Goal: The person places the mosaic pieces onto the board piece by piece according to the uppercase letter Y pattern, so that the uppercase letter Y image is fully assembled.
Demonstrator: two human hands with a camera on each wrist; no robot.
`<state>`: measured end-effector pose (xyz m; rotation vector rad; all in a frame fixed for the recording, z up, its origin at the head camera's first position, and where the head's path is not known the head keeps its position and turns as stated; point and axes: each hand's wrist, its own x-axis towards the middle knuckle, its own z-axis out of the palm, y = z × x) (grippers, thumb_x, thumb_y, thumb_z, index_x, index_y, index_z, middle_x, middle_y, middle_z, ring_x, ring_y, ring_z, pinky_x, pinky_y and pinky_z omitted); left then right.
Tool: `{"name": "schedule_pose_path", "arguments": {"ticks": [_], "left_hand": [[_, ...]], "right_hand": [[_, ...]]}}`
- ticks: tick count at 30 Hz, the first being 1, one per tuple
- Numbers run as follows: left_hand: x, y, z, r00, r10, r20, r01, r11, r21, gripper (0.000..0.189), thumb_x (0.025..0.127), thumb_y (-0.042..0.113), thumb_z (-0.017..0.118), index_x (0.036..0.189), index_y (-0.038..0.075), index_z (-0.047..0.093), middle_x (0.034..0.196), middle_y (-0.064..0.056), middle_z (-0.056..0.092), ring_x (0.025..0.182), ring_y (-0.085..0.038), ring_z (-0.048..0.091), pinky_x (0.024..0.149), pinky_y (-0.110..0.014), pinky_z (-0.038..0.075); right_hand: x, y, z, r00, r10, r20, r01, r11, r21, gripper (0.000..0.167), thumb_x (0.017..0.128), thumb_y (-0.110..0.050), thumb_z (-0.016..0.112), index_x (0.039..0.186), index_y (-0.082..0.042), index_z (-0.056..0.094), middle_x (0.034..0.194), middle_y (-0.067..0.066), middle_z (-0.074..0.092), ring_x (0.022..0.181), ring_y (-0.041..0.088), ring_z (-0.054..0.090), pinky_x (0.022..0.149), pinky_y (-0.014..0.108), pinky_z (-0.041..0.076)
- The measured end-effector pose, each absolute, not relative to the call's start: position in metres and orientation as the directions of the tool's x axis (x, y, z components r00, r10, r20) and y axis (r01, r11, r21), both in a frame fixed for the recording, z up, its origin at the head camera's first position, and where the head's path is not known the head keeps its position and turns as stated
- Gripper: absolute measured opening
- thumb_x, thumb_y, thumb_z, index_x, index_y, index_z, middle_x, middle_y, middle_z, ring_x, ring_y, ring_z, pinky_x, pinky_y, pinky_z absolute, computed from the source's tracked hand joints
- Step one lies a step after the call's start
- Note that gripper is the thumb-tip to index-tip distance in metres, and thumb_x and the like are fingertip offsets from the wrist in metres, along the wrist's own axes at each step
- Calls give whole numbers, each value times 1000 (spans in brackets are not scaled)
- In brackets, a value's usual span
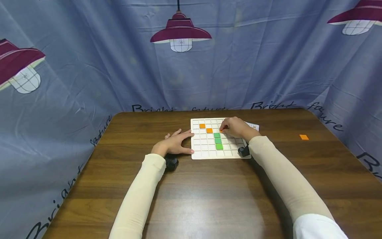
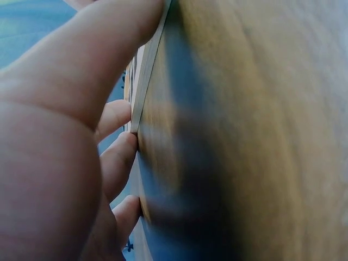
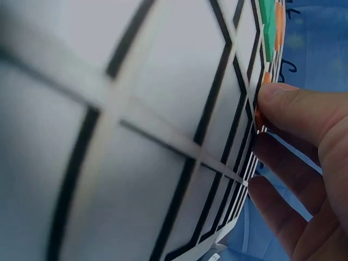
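Observation:
A white grid board [image 1: 204, 153] lies flat on the table, its square cells marked off by raised lines. Two orange square tiles [image 1: 209, 130] and a column of three green tiles [image 1: 218, 140] sit in its cells. At the board's upper part, my right hand [image 1: 237, 127] pinches another orange tile [image 3: 259, 118] between thumb and fingers, low over a cell to the right of the green column. My left hand [image 1: 174, 143] rests beside the board with fingers spread, thumb and forefinger touching its left edge. In the left wrist view the fingertips [image 2: 126, 144] meet the board's side.
A loose orange tile [image 1: 304, 137] lies on the wooden table [image 1: 191, 199], off to the right. A small white patterned card [image 1: 254, 126] shows partly behind the right hand at the board's far right corner. A blue curtain [image 1: 119, 59] hangs beyond the table.

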<state>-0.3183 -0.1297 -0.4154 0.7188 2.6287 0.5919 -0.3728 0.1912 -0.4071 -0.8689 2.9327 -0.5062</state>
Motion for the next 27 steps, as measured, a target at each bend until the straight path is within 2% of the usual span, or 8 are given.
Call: {"name": "schedule_pose_path", "arguments": {"ticks": [6,12,20,27], "left_hand": [[-318,-128,-416,-813,541,-217,390,781,488,86,88,57,73,160,31,34,168,11,13,154,-26,0,114,-66,2],[-318,-129,-417,-817,535,-214,385,783,488,86,88,57,73,160,30,34,168,11,13,154,-26,1,113,-66,4],[-317,-129,-416,-810,543,-219,393,781,485,86,88,57,73,160,30,34,168,10,13,154,-27,0,112,-68,4],[-318,-127,-416,-813,540,-217,392,785,480,87,88,58,73,160,31,33,168,11,13,154,-27,1,111,-69,6]], "right_hand": [[-367,189,-405,-858,-512,48,-498,804,-324,9,93,-8,75,99,-12,80,106,4,72,96,24,68,83,42,55],[-365,184,-402,-853,-518,59,-511,808,-292,10,94,-4,73,98,-10,80,104,3,73,94,23,69,83,41,55],[-363,180,-402,-868,-495,40,-485,827,-283,18,95,1,66,97,-11,79,105,4,73,99,25,68,96,48,49],[-362,180,-400,-871,-489,49,-485,837,-254,14,95,-2,68,93,-12,77,106,4,72,97,23,67,90,44,51]]}}
